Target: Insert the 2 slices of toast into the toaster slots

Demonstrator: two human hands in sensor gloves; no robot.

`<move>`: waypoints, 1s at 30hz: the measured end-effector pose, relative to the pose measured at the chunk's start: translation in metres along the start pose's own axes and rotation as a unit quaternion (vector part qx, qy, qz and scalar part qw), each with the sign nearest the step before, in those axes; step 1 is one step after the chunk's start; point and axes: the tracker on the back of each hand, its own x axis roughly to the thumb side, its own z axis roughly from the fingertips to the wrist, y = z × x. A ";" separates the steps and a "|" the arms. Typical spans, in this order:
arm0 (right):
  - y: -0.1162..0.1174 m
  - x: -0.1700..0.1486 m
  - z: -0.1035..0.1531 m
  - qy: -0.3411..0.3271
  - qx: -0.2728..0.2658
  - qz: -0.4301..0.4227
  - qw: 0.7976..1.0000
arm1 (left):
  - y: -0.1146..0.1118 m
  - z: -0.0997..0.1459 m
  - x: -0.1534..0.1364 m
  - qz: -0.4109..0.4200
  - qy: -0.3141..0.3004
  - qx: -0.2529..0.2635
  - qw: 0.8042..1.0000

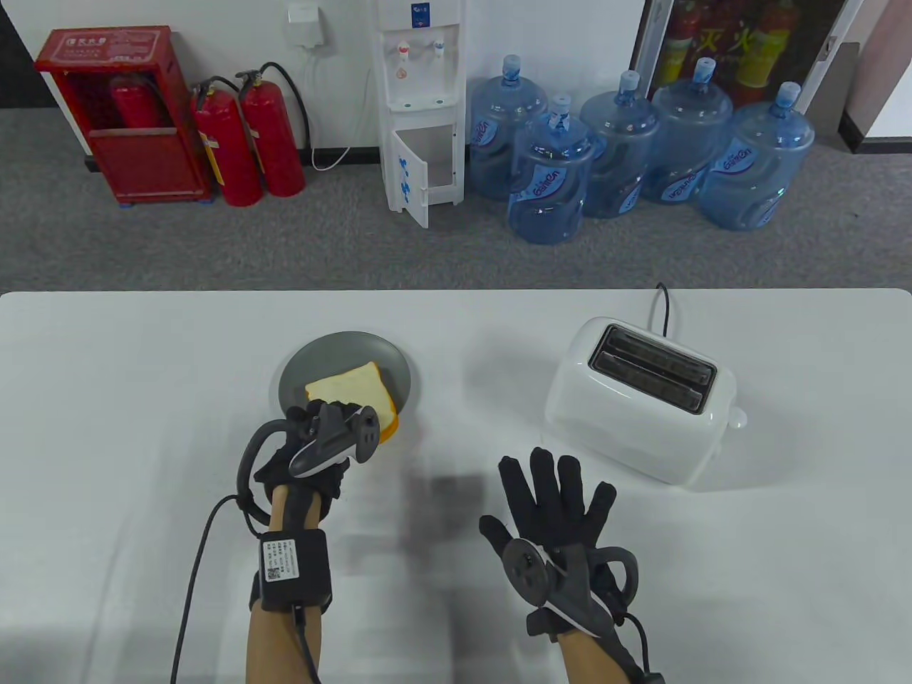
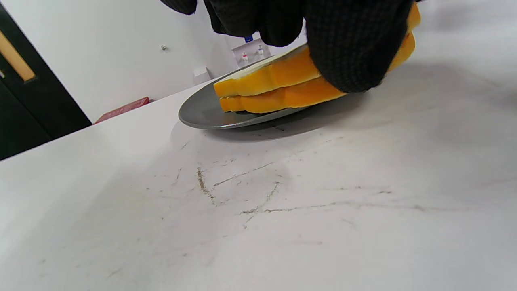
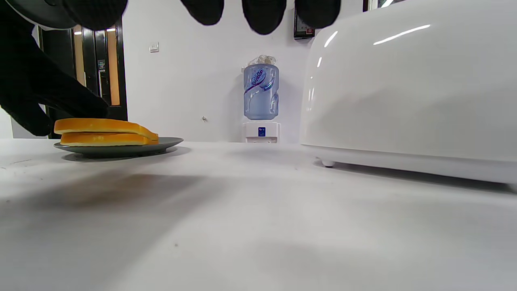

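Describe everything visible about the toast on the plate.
Two toast slices lie flat, stacked one on the other, on a round grey plate left of the white toaster. Tops look pale cream, crust edges orange-yellow. The stack overhangs the plate's near rim. The left hand grips its near edge, fingers curled over the crust. Nothing else touches it.

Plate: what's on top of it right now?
Two toast slices lie stacked flat on the plate. The left hand touches the stack's near corner, covering it there, so how the fingers hold it cannot be seen.
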 end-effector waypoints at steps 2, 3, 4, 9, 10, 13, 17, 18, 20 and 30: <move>0.000 0.000 0.000 0.000 0.001 -0.002 1.000 | 0.000 -0.002 0.004 -0.015 0.000 0.004 1.000; 0.000 0.000 0.000 0.001 0.000 -0.003 1.000 | 0.000 -0.002 0.005 -0.020 0.003 0.008 1.000; 0.000 -0.001 0.000 0.001 0.000 -0.003 1.000 | 0.000 -0.002 0.005 -0.024 0.005 0.013 1.000; 0.001 -0.001 -0.001 0.003 0.001 -0.007 1.000 | 0.000 -0.003 0.004 -0.026 0.005 0.020 0.999; 0.001 -0.001 -0.001 0.003 0.002 -0.008 1.000 | 0.000 -0.003 0.004 -0.025 0.004 0.020 0.999; 0.001 -0.001 -0.001 0.003 0.003 -0.007 1.000 | -0.002 -0.004 0.007 -0.044 0.003 0.026 0.999; 0.001 -0.002 -0.002 0.003 0.003 -0.008 1.000 | -0.002 -0.005 0.013 -0.098 -0.003 0.046 0.994; 0.001 -0.002 -0.002 0.003 0.003 -0.008 1.000 | -0.002 -0.005 0.013 -0.101 -0.003 0.048 0.994; 0.001 -0.002 -0.002 0.003 0.002 -0.006 1.000 | -0.002 -0.006 0.012 -0.095 -0.001 0.039 0.995; 0.001 -0.003 -0.002 0.005 0.003 -0.011 1.000 | 0.000 -0.008 0.009 -0.061 0.003 0.038 0.997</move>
